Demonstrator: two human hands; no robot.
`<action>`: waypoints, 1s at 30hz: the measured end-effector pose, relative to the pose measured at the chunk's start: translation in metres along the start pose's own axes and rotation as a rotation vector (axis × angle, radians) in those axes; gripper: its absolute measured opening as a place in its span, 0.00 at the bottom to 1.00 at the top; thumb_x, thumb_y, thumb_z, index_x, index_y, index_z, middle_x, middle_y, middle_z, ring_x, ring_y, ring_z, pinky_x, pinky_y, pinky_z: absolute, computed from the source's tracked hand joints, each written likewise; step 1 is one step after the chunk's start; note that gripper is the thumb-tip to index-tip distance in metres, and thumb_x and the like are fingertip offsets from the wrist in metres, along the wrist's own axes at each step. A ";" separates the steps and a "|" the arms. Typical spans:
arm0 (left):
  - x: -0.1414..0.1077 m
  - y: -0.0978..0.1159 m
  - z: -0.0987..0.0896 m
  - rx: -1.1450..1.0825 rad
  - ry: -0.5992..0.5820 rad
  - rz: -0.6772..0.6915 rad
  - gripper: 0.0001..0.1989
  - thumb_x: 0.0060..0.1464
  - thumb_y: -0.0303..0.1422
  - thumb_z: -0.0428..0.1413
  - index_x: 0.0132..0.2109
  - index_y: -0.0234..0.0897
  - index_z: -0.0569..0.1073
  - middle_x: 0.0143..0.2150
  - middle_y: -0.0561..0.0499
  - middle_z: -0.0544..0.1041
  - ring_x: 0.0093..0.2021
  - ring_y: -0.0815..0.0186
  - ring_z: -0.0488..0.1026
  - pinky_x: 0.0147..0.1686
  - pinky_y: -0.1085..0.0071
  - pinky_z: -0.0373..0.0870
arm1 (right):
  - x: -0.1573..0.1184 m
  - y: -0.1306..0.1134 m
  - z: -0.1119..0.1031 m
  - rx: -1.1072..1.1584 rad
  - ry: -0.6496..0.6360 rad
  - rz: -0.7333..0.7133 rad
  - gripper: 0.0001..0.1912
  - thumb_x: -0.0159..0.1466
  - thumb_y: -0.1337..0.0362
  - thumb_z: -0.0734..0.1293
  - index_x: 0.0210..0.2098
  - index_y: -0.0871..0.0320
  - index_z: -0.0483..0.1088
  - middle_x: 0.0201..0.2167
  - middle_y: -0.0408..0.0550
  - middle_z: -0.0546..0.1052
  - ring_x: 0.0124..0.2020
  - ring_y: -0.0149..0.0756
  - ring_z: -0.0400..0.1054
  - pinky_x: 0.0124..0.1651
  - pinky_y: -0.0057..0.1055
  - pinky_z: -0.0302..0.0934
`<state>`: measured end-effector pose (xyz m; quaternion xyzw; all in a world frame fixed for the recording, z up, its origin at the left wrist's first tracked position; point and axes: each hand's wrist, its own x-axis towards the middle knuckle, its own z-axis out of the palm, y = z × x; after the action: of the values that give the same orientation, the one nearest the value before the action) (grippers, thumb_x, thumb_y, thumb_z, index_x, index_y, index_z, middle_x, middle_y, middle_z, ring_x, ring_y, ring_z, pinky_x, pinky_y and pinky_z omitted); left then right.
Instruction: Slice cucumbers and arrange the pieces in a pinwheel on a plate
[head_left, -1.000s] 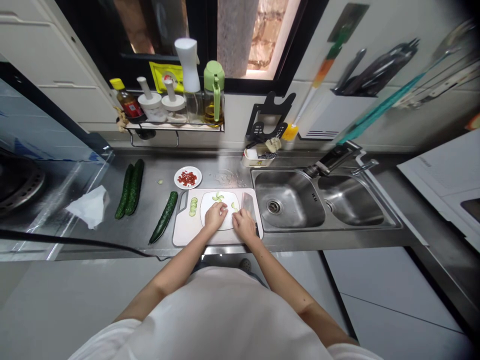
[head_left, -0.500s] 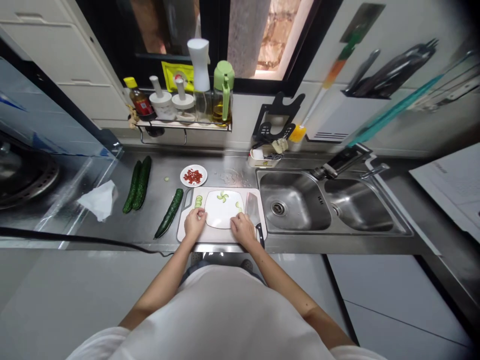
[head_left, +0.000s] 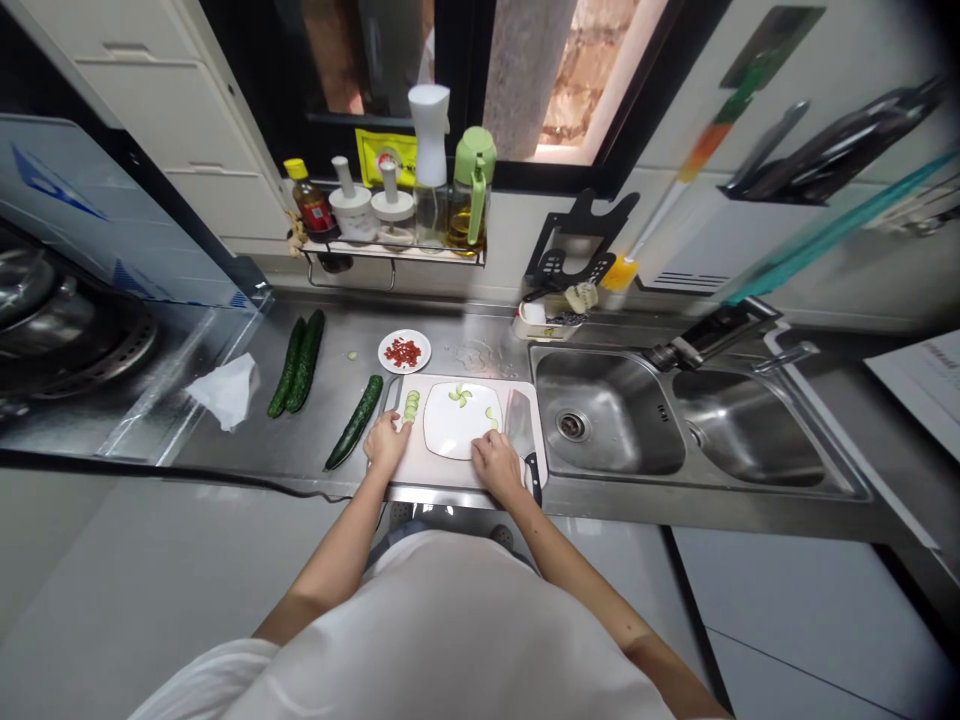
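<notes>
A white square plate (head_left: 448, 440) lies on the pink cutting board (head_left: 420, 470), with green slices (head_left: 460, 395) fanned at its top and a slice (head_left: 490, 416) near its right side. My left hand (head_left: 386, 442) is at the board's left part, just below a row of cucumber slices (head_left: 411, 405); its fingers are bent, and whether they grip a slice is too small to tell. My right hand (head_left: 496, 462) is at the plate's lower right edge with fingers curled together; anything between them is hidden. A knife (head_left: 519, 420) lies on the board's right side.
Left of the board lie a cucumber (head_left: 355, 422) and two more cucumbers (head_left: 297, 362), beside a crumpled tissue (head_left: 226, 390). Behind the board stands a small plate (head_left: 385, 360) of red pieces. The double sink (head_left: 607, 410) is at the right. A condiment rack (head_left: 442, 255) hangs behind.
The view has shifted, so the counter appears further right. My left hand has moved left from the plate's edge to the row of cucumber slices. My right hand remains by the plate.
</notes>
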<state>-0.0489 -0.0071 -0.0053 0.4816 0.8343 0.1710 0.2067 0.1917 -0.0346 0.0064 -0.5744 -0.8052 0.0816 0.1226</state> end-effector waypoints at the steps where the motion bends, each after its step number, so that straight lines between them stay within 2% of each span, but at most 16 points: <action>1: 0.000 0.001 0.001 0.003 0.001 0.000 0.17 0.53 0.45 0.55 0.46 0.41 0.73 0.41 0.47 0.77 0.41 0.58 0.73 0.37 0.68 0.63 | 0.000 0.000 0.000 0.000 0.001 0.000 0.13 0.68 0.64 0.58 0.37 0.57 0.74 0.36 0.50 0.68 0.38 0.38 0.57 0.39 0.31 0.49; 8: 0.003 0.005 0.006 0.015 0.010 0.002 0.12 0.54 0.41 0.56 0.43 0.41 0.72 0.44 0.46 0.75 0.42 0.58 0.73 0.37 0.68 0.62 | -0.004 -0.001 -0.002 -0.010 0.002 0.015 0.13 0.68 0.64 0.58 0.37 0.56 0.74 0.37 0.50 0.68 0.39 0.38 0.57 0.40 0.31 0.50; 17: 0.002 0.005 0.007 -0.078 0.016 -0.003 0.06 0.54 0.35 0.55 0.39 0.41 0.71 0.41 0.50 0.78 0.41 0.62 0.73 0.37 0.71 0.62 | -0.007 0.001 -0.002 0.009 0.013 0.031 0.13 0.68 0.64 0.58 0.37 0.56 0.74 0.36 0.50 0.68 0.39 0.38 0.57 0.40 0.31 0.50; 20: 0.005 0.003 0.009 -0.201 0.015 -0.024 0.06 0.53 0.34 0.55 0.39 0.41 0.72 0.38 0.51 0.78 0.40 0.64 0.73 0.38 0.72 0.64 | -0.007 0.000 -0.002 0.021 0.022 0.030 0.13 0.68 0.64 0.58 0.37 0.56 0.74 0.36 0.50 0.68 0.40 0.38 0.58 0.40 0.31 0.51; 23: 0.008 0.005 0.010 -0.436 -0.003 -0.012 0.09 0.50 0.34 0.57 0.39 0.38 0.71 0.36 0.50 0.78 0.37 0.66 0.74 0.38 0.72 0.66 | -0.005 -0.002 -0.004 0.068 0.033 0.032 0.14 0.68 0.63 0.57 0.39 0.56 0.74 0.37 0.50 0.68 0.40 0.38 0.59 0.41 0.31 0.53; 27: 0.008 0.017 0.007 -0.754 -0.109 0.037 0.11 0.46 0.33 0.58 0.38 0.34 0.71 0.33 0.49 0.76 0.34 0.68 0.73 0.37 0.72 0.69 | 0.005 -0.007 -0.011 0.219 0.078 0.076 0.15 0.67 0.63 0.57 0.43 0.57 0.74 0.37 0.50 0.70 0.41 0.38 0.62 0.44 0.31 0.56; 30: 0.004 0.030 -0.001 -0.857 -0.212 0.108 0.12 0.44 0.34 0.59 0.38 0.34 0.72 0.31 0.50 0.75 0.34 0.68 0.73 0.38 0.72 0.70 | 0.019 -0.012 -0.022 0.379 0.127 0.114 0.15 0.67 0.62 0.58 0.44 0.57 0.74 0.38 0.50 0.71 0.42 0.39 0.64 0.47 0.32 0.58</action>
<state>-0.0292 0.0102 0.0088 0.4102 0.6357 0.4617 0.4630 0.1818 -0.0210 0.0326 -0.5896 -0.7324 0.2019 0.2741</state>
